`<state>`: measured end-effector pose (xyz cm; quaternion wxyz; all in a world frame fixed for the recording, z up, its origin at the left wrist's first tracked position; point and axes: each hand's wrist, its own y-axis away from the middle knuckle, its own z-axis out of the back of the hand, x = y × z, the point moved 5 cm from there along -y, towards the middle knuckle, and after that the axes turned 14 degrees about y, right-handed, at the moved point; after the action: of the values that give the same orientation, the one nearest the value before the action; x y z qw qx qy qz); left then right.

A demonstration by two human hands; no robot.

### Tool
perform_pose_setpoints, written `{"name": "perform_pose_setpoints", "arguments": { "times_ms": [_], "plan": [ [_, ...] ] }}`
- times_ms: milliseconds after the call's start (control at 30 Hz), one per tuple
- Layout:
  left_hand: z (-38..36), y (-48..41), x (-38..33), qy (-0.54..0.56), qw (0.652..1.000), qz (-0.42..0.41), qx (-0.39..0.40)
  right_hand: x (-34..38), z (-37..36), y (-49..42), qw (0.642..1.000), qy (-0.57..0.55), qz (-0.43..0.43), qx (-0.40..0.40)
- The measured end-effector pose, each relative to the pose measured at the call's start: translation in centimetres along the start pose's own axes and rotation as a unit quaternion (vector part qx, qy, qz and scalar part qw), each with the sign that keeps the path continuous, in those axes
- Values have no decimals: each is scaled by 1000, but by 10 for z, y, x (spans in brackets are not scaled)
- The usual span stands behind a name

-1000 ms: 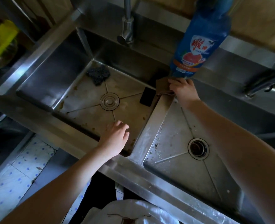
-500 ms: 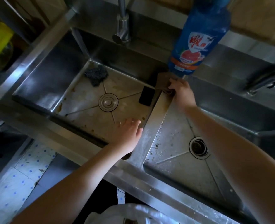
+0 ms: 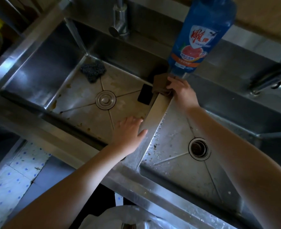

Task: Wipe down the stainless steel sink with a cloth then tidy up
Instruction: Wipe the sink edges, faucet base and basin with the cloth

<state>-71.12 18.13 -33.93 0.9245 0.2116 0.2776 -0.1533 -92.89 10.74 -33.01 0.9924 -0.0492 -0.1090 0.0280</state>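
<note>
Right hand (image 3: 181, 93) is up at the far end of the divider (image 3: 154, 116), fingers curled round a brown cloth (image 3: 160, 85), which is bunched on the divider's top edge and spills a little toward the left basin. The fingertips are buried in the folds, so the exact grip is hard to read. Left hand (image 3: 128, 134) lies flat with its fingers straight, holding nothing, pressed against the near part of the divider over the left basin. The two hands are well apart along that ridge.

A blue detergent bottle (image 3: 201, 35) stands just behind the right hand; its top is cut off by the frame, and I cannot tell whether the hand touches its base. In the left basin of the sink (image 3: 153, 179) are a closed drain plug (image 3: 105, 100), a dark scouring pad (image 3: 93, 71) in the far corner, and a black rectangular thing (image 3: 145, 96) just beside the cloth, too dark to identify. The right basin shows an open drain (image 3: 199, 148) and scattered specks. The faucet (image 3: 119, 22) is cropped above.
</note>
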Motion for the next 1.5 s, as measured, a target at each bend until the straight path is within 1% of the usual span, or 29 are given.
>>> {"name": "perform_pose_setpoints", "arguments": {
  "times_ms": [67, 200, 333, 433, 600, 667, 767, 900, 1000, 1167, 1300, 1500],
  "plan": [
    [2, 3, 4, 4, 1000, 4, 2, -13, 0, -11, 999, -39, -34, -12],
    [8, 6, 13, 7, 1000, 18, -5, -26, -3, -29, 996, -31, -82, 6],
    [13, 8, 19, 10, 1000, 23, -16, -20, -5, -25, 995, -29, -96, -4],
    [13, 10, 22, -10, 1000, 25, -15, -10, -3, -12, 993, -46, -110, -16],
    [11, 18, 23, -25, 999, 32, -5, 26, -10, 33, 995, -37, -92, 8],
    [12, 23, 23, -31, 999, 14, -3, 44, -11, 55, 996, -45, -78, 3],
    [17, 34, 27, -27, 999, -5, -23, 67, -12, 88, 996, -55, -60, -20],
    [22, 50, 36, -25, 999, -3, -38, 88, -15, 115, 997, -58, -40, -24],
    [24, 60, 44, -28, 999, 10, -35, 80, -14, 112, 997, -59, -40, -18],
    [29, 79, 58, -27, 999, 23, -29, 52, -11, 76, 990, -81, -111, 14],
    [32, 96, 67, -25, 999, 9, -34, 61, -10, 75, 993, -48, -105, 24],
    [42, 109, 81, 0, 999, 15, -52, 98, -7, 116, 996, -19, -88, 20]
  ]
}}
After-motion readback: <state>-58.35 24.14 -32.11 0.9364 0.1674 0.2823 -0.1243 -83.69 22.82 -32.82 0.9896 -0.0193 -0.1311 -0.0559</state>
